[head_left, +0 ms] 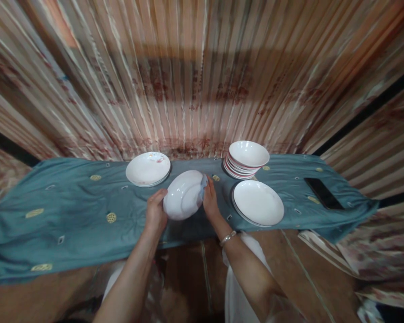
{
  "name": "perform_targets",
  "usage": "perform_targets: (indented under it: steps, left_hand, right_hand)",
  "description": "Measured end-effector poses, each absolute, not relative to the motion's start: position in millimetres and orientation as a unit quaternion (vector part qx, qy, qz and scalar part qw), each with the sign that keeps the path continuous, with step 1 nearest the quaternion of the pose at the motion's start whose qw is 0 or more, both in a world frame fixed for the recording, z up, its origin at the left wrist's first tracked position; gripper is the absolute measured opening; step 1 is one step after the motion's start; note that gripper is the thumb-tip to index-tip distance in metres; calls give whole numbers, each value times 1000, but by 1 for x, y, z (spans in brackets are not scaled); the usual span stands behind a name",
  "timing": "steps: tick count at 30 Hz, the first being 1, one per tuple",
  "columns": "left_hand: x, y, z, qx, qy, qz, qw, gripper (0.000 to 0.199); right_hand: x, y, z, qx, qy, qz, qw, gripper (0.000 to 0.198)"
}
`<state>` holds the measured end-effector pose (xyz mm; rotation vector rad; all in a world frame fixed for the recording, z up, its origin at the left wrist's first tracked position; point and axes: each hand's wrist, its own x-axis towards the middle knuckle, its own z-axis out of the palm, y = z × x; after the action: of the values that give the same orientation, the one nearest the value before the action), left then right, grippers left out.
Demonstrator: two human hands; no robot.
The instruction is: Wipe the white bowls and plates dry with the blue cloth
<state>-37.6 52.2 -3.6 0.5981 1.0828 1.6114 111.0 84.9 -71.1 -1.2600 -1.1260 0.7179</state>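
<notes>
Between my two hands, above the front part of the table, a white plate (182, 196) is tilted, showing a curved ring on the face toward me. My left hand (156, 208) grips its left rim, fingers partly hidden behind it. At the right rim, my right hand (210, 197) is closed, with a light bluish patch (203, 186) beside the fingers; whether this is a cloth or part of the plate I cannot tell. Behind to the left lies a small stack of white plates (147, 169), the top one with a flower print. More stacked white plates (258, 204) lie to the right.
A stack of white bowls with red rims (247, 154) stands at the back right. A black phone (323, 194) lies near the right end of the table, which has a green patterned cloth (77, 215). Pleated curtains (188, 89) hang close behind the table.
</notes>
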Motion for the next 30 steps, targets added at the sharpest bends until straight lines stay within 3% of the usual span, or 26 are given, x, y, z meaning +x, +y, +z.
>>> perform_targets:
  steps: [8, 19, 25, 30]
  left_hand:
    - [-38, 49, -1, 268, 442, 673, 528, 21]
    - [-36, 50, -3, 265, 439, 676, 530, 22]
    - [-40, 52, -7, 272, 426, 682, 528, 17]
    - [-39, 54, -6, 268, 435, 685, 519, 18]
  right_hand:
    - [110, 71, -48, -498, -599, 205, 592, 46]
    - [91, 47, -24, -471, -773, 5, 424, 50]
    - [76, 32, -26, -446, -820, -43, 357, 49]
    - [84, 41, -25, -444, -822, -50, 354, 48]
